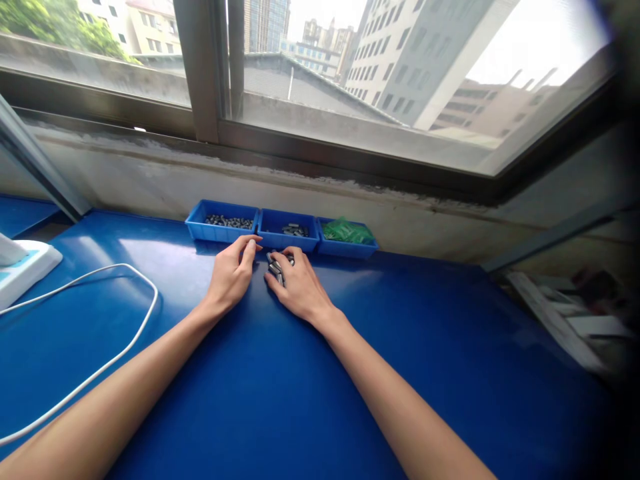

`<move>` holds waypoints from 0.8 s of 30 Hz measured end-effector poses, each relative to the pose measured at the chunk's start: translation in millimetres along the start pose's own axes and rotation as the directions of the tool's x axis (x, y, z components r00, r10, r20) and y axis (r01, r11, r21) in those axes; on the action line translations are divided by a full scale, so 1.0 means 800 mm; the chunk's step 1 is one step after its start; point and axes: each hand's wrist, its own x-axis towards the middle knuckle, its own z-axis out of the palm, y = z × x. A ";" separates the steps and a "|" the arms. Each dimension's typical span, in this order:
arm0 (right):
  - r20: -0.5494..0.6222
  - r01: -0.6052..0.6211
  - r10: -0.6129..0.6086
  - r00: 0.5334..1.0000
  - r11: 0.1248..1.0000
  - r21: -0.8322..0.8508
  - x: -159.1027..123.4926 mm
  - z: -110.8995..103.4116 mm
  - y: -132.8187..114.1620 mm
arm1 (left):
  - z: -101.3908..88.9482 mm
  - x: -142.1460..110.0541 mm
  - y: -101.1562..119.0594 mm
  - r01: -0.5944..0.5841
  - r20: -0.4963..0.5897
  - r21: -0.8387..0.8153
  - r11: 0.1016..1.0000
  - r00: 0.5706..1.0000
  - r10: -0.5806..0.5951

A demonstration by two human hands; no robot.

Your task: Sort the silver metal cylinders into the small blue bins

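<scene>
With 12 o'clock pointing straight ahead to the window, 2 bare hands meet over a glossy blue surface (280,400), forearms reaching in from 7 and 5 o'clock. The right hand (303,287) curls its grip around a cluster of short metal pieces (276,268), grasping them with the thumb at their near side and the fingers at their far side. Whether the lowest pieces also rest on the surface cannot be told. The left hand (233,270), at 9 o'clock from the cluster and just beside it, brings thumb and forefinger close together; whether that grip pinches anything cannot be told.

At 12 o'clock, 3 blue bins stand side by side near the fingertips. The left bin (220,233) holds small dark metal parts (229,221). The middle bin (286,241), at 12 o'clock from the cluster, holds longer metal pieces much like those in the right grip. The right bin (347,250), between 1 and 2 o'clock from the right hand, carries crumpled green plastic (346,231).

Toward 9 o'clock, a white device (37,267) sits at the edge of view, and a white cable (145,320) loops across the surface. Behind the bins, a worn wall (145,173) rises to the dark window frame (320,153), with buildings (415,60) beyond the glass.
</scene>
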 end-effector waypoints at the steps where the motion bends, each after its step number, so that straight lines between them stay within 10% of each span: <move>1: -0.002 0.006 -0.006 1.000 1.000 0.006 0.000 0.000 0.001 | 0.000 0.000 -0.001 0.008 -0.002 -0.008 1.000 1.000 -0.008; 16: 0.051 0.109 -0.107 0.993 0.994 -0.026 0.004 0.003 0.012 | 0.001 0.000 -0.003 0.024 0.015 -0.048 0.999 1.000 -0.023; 24: 0.071 0.346 -0.355 0.932 0.931 0.119 0.019 -0.001 0.033 | 0.001 0.001 -0.002 0.010 0.050 0.037 0.999 0.999 -0.011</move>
